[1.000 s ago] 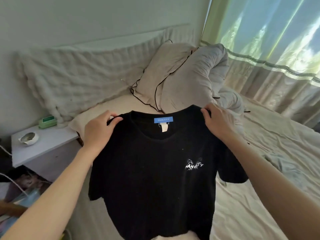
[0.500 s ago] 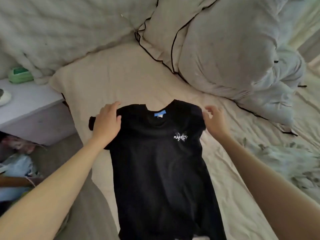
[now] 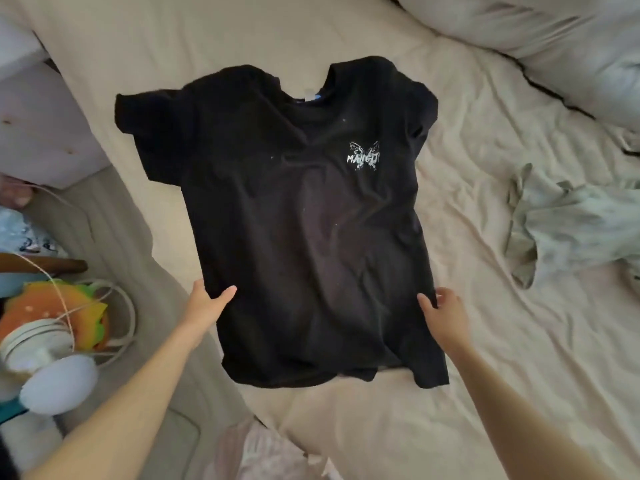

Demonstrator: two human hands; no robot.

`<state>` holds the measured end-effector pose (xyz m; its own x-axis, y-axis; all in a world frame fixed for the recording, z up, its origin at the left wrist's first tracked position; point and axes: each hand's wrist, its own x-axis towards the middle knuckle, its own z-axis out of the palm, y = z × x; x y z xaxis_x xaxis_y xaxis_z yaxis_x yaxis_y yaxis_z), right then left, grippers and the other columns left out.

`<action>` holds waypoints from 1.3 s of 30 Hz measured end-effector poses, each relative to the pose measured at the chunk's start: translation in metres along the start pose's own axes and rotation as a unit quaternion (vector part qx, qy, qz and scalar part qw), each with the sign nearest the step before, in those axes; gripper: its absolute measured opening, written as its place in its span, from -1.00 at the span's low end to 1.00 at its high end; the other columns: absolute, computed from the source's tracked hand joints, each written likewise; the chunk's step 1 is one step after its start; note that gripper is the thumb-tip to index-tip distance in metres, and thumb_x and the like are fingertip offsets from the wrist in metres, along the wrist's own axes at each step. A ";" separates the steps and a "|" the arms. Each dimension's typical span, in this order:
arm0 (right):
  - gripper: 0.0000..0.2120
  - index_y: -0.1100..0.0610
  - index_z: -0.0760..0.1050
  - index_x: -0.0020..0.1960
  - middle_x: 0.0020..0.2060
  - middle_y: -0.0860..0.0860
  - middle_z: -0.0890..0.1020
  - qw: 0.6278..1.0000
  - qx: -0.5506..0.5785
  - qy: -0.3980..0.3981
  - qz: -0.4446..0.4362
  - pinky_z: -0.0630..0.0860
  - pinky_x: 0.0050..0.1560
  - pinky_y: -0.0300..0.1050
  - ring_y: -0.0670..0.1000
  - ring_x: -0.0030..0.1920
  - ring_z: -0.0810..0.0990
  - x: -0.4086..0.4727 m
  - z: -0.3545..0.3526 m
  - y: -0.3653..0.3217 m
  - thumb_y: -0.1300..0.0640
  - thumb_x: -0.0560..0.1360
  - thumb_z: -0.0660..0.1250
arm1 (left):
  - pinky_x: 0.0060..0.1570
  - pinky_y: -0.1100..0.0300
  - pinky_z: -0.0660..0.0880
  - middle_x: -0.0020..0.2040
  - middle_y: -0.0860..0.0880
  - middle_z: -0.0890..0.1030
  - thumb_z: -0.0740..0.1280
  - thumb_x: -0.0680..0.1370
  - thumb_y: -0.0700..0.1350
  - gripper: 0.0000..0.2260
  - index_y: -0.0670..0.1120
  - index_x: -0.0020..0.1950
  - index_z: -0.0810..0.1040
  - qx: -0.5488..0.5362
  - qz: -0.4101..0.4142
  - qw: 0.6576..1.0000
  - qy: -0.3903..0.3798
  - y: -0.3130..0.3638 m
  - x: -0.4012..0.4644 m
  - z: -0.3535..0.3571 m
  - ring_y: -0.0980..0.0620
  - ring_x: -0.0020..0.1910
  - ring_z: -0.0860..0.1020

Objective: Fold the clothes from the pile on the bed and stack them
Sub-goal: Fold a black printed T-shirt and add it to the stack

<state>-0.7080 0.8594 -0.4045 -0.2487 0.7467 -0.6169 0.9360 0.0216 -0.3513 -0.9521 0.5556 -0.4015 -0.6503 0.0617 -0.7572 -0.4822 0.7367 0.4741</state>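
Black t-shirt [image 3: 294, 220], flat, front up, seemingly wrinkled

Black T-shirt [image 3: 294, 220] flat on bed [image 3: 485, 341], left hand [image 3: 207, 303], right hand [image 3: 446, 313] gripping its sides
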 end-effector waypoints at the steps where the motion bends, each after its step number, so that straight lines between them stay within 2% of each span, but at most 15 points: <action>1: -0.64 0.21 0.41 0.21 0.08 0.11 0.55 0.999 0.027 -0.013 0.026 0.42 -0.13 -0.10 0.11 -0.02 0.54 -0.005 0.003 0.009 -0.03 0.55 0.27 | 0.26 0.01 0.39 0.31 -0.09 0.47 0.37 0.53 -0.07 -0.53 -0.12 0.38 0.32 -0.006 -0.009 1.000 -0.015 -0.007 -0.006 0.004 -0.11 0.27 0.44; 4: -0.71 0.14 0.42 0.07 -0.11 0.04 0.57 0.993 0.070 -0.060 0.077 0.39 -0.30 -0.15 -0.01 -0.20 0.52 -0.020 0.012 0.028 -0.05 0.52 0.31 | 0.18 0.10 0.41 0.26 -0.04 0.52 0.41 0.49 -0.05 -0.52 -0.13 0.36 0.40 -0.022 -0.036 0.997 -0.070 -0.023 -0.029 0.013 -0.05 0.23 0.47; 7: -0.77 0.17 0.48 0.02 -0.17 0.06 0.60 0.984 0.096 -0.093 0.115 0.51 -0.13 -0.04 0.08 -0.16 0.58 -0.033 0.016 0.047 0.02 0.49 0.37 | 0.04 0.18 0.37 0.20 -0.06 0.55 0.43 0.48 -0.09 -0.54 -0.18 0.33 0.44 -0.008 -0.067 0.993 -0.092 -0.043 -0.057 0.016 0.00 0.09 0.49; 9: -0.79 0.22 0.51 0.02 -0.21 0.08 0.61 0.974 0.150 -0.090 0.143 0.53 -0.10 -0.02 0.10 -0.17 0.58 -0.041 0.011 0.059 0.10 0.49 0.38 | 0.01 0.16 0.39 0.20 -0.10 0.56 0.42 0.48 -0.13 -0.56 -0.22 0.32 0.44 -0.004 -0.087 0.992 -0.089 -0.059 -0.074 0.015 -0.04 0.09 0.51; 12: -0.77 0.28 0.50 0.03 -0.19 0.13 0.59 0.974 0.179 -0.025 0.134 0.54 -0.03 0.07 0.16 -0.14 0.57 -0.053 0.001 0.075 0.11 0.53 0.32 | 0.16 0.04 0.44 0.23 -0.15 0.55 0.42 0.48 -0.14 -0.54 -0.24 0.33 0.43 -0.052 -0.105 0.990 -0.073 -0.077 -0.094 0.007 -0.13 0.19 0.50; 15: -0.73 0.24 0.42 -0.06 -0.25 0.13 0.55 0.985 0.117 0.087 0.089 0.46 -0.19 0.00 0.22 -0.19 0.56 -0.064 -0.012 0.084 0.00 0.57 0.24 | 0.10 0.03 0.46 0.12 -0.13 0.59 0.44 0.47 -0.12 -0.61 -0.25 0.23 0.50 -0.104 -0.099 0.989 -0.032 -0.086 -0.112 -0.002 -0.09 0.06 0.55; 17: -0.71 0.22 0.42 -0.10 -0.27 0.10 0.53 0.983 0.118 0.120 0.066 0.36 -0.24 -0.06 0.18 -0.22 0.53 -0.070 -0.022 0.085 -0.03 0.56 0.24 | 0.03 0.08 0.45 0.05 -0.13 0.61 0.45 0.45 -0.11 -0.66 -0.22 0.16 0.54 -0.100 -0.074 0.992 0.000 -0.088 -0.123 -0.009 -0.06 -0.02 0.56; 21: -0.64 0.19 0.36 -0.31 -0.42 0.05 0.42 0.981 0.116 0.146 0.062 0.24 -0.36 -0.05 0.08 -0.34 0.40 -0.076 -0.042 0.084 -0.04 0.52 0.29 | 0.08 0.10 0.42 0.09 -0.05 0.57 0.42 0.48 -0.14 -0.64 -0.16 0.25 0.50 -0.074 -0.026 0.997 0.009 -0.094 -0.138 -0.032 -0.02 0.03 0.53; 24: -0.70 0.23 0.43 -0.21 -0.37 0.09 0.47 0.981 0.136 0.125 0.060 0.29 -0.29 -0.08 0.11 -0.30 0.43 -0.079 -0.050 0.083 0.00 0.53 0.27 | 0.27 -0.05 0.38 0.22 -0.12 0.54 0.36 0.52 -0.19 -0.62 -0.21 0.32 0.43 -0.146 -0.039 0.988 -0.013 -0.099 -0.144 -0.046 -0.11 0.19 0.50; 27: -0.74 0.24 0.45 -0.12 -0.29 0.15 0.50 0.983 0.144 0.103 0.054 0.30 -0.37 -0.10 0.14 -0.27 0.46 -0.083 -0.050 0.086 0.04 0.57 0.20 | 0.28 -0.05 0.37 0.28 -0.21 0.48 0.24 0.56 -0.31 -0.65 -0.27 0.35 0.37 -0.328 -0.082 0.940 -0.039 -0.103 -0.150 -0.047 -0.18 0.26 0.46; 29: -0.74 0.25 0.44 -0.09 -0.24 0.16 0.50 0.981 0.152 0.100 0.062 0.35 -0.34 -0.09 0.14 -0.24 0.46 -0.085 -0.049 0.088 0.06 0.59 0.15 | 0.23 -0.02 0.38 0.26 -0.22 0.49 0.19 0.58 -0.33 -0.72 -0.24 0.30 0.39 -0.392 -0.102 0.913 -0.050 -0.106 -0.156 -0.044 -0.17 0.24 0.46; 32: -0.78 0.26 0.40 0.00 -0.09 0.15 0.47 0.959 0.250 0.081 0.108 0.54 -0.12 0.05 0.12 -0.10 0.49 -0.083 -0.047 0.091 0.10 0.61 0.12 | 0.17 -0.01 0.39 0.17 -0.19 0.54 0.17 0.59 -0.31 -0.75 -0.21 0.25 0.44 -0.402 -0.130 0.901 -0.095 -0.112 -0.162 -0.043 -0.14 0.18 0.49; 35: -0.84 0.25 0.41 -0.03 -0.07 0.11 0.49 0.924 0.349 0.041 0.151 0.56 -0.16 -0.01 0.08 -0.10 0.53 -0.081 -0.051 0.100 0.14 0.61 0.18 | 0.15 0.03 0.41 0.11 -0.19 0.57 0.19 0.57 -0.35 -0.77 -0.27 0.21 0.45 -0.346 -0.152 0.916 -0.137 -0.118 -0.163 -0.044 -0.13 0.13 0.51; 37: -0.88 0.25 0.44 -0.08 -0.11 0.10 0.54 0.900 0.398 -0.006 0.175 0.57 -0.32 -0.13 0.04 -0.16 0.57 -0.082 -0.055 0.107 0.18 0.57 0.28 | -0.09 0.21 0.51 -0.02 -0.18 0.57 0.22 0.54 -0.40 -0.83 -0.29 0.11 0.48 -0.284 -0.170 0.932 -0.146 -0.121 -0.162 -0.043 -0.06 -0.05 0.52; 39: -0.87 0.28 0.46 -0.04 -0.15 0.13 0.57 0.885 0.412 -0.058 0.207 0.57 -0.40 -0.18 0.04 -0.18 0.60 -0.085 -0.058 0.113 0.23 0.51 0.36 | -0.47 0.36 0.41 -0.19 -0.13 0.48 0.24 0.52 -0.42 -0.92 -0.30 -0.04 0.48 -0.240 -0.185 0.943 -0.135 -0.125 -0.162 -0.041 0.06 -0.30 0.37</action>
<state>-0.5661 0.8369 -0.3508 0.0046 0.5022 -0.8647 0.4655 -0.7664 -0.4426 -0.8107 0.4254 -0.3196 -0.2428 0.0775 -0.9670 -0.8993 0.3557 0.2543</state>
